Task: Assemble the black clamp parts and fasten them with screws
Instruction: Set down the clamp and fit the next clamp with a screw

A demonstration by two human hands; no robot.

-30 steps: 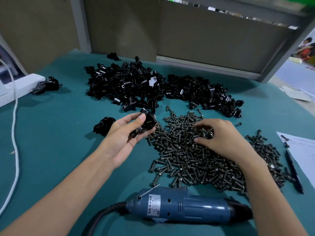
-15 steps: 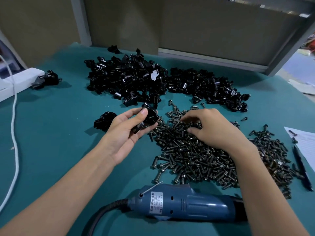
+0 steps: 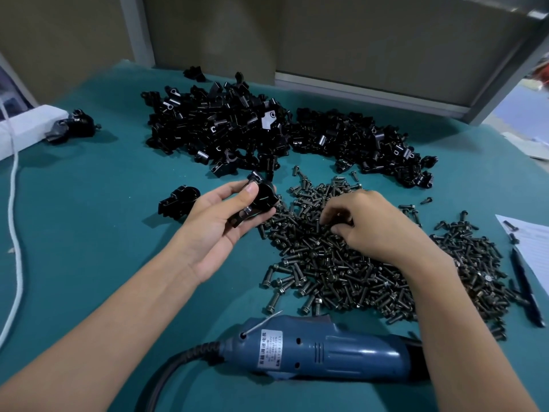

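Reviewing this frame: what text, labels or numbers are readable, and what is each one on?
White label on the blue power screwdriver: printed characters and digits, too small and blurred to read.
Sheet of paper: faint printed lines, unreadable.
No other text shows.

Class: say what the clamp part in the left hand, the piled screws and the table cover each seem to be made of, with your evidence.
Clamp part: probably black-coated metal, possibly hard plastic; glossy, with crisp edges.
Screws: metal; dull dark finish with small glints on the heads.
Table cover: probably a teal fabric or felt-like mat; matte, no reflections.
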